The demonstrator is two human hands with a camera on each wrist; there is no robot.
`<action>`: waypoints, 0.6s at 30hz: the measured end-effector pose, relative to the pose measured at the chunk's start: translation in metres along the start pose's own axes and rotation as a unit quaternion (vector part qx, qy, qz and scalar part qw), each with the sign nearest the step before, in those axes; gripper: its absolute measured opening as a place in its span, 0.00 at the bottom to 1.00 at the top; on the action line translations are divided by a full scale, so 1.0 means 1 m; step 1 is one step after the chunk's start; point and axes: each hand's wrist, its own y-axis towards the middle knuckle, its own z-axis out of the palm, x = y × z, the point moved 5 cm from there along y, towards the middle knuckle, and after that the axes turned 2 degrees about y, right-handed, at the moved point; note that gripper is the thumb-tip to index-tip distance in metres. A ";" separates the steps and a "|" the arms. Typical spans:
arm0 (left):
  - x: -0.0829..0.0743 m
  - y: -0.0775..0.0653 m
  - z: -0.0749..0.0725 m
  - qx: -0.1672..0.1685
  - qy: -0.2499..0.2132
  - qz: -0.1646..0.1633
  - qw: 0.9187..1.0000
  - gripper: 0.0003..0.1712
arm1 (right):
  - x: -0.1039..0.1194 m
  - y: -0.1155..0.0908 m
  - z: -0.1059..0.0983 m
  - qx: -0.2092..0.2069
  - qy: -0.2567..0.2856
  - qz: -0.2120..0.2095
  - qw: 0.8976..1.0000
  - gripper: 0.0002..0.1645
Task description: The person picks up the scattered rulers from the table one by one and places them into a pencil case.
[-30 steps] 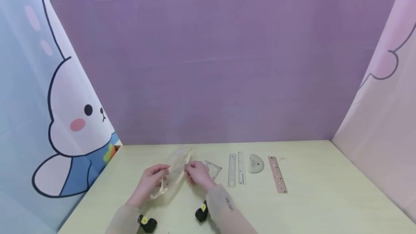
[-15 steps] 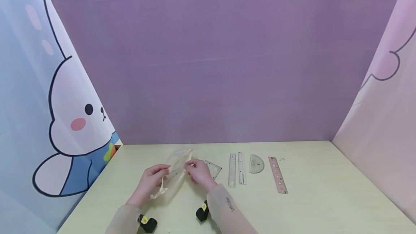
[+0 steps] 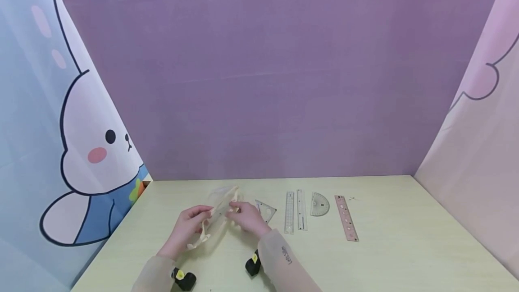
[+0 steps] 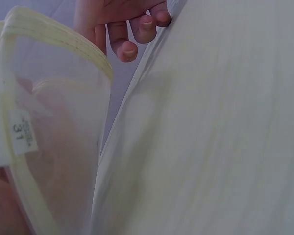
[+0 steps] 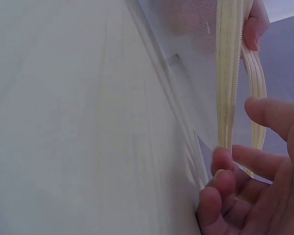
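A see-through pouch point(image 3: 220, 208) with cream zip edging is held above the table, its mouth partly spread. My left hand point(image 3: 192, 222) pinches its near left edge between thumb and fingers. At the pouch's right side is my right hand point(image 3: 248, 217). In the right wrist view, the thumb point(image 5: 272, 113) and forefinger stand apart, fingertips at the cream zip point(image 5: 229, 73); the other fingers curl loosely. A white label point(image 4: 22, 131) marked 31 shows on the pouch in the left wrist view. Just right of this hand lies a clear set square point(image 3: 266, 211), partly hidden.
Farther right on the table point(image 3: 405, 238) lie two clear rulers point(image 3: 289, 213), a clear protractor point(image 3: 320, 204) and a pink ruler point(image 3: 346, 218). Black wrist devices point(image 3: 185, 280) sit beside the forearms. A purple cloth screen point(image 3: 284, 80) stands behind the table.
My right thumb and forefinger have spread apart at the pouch's edge, and the mouth has narrowed slightly. My left hand stays where it was; the table items have not moved.
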 end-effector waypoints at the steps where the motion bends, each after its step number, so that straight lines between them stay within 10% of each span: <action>1: -0.001 0.000 0.000 0.000 0.003 0.001 1.000 0.15 | 0.000 0.000 0.000 0.007 -0.004 0.000 1.000 0.32; 18: -0.002 -0.003 0.002 0.022 0.011 0.011 1.000 0.15 | -0.002 0.002 0.001 0.035 -0.018 -0.011 0.999 0.34</action>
